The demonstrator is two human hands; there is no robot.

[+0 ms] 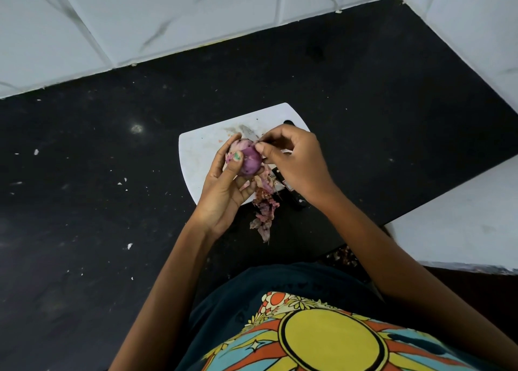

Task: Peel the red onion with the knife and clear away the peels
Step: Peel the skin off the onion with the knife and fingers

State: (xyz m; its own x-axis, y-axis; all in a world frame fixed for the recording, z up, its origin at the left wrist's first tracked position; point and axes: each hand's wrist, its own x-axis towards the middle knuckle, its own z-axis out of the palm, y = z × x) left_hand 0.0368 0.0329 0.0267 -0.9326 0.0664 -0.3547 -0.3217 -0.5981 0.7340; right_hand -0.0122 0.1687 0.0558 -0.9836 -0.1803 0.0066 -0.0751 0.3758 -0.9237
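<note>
Onion (249,160) sits cupped in the left hand (224,185); right hand (294,160) pinches a skin flap at its top. Best pull slowly downward, toward the peels (265,211) below.

A black speckled stone countertop (112,174) fills most of the scene, dotted with small white crumbs (36,152) on its left half. On it, near the middle, lies a white plastic cutting board with rounded corners (201,146). At the far side rises a wall of white marble-veined tiles (140,20), which turns a corner at the far right. A white ledge (462,225) borders the counter at the near right. Nearest of all is a dark shirt printed with a yellow sun and orange and blue rays (330,340).
</note>
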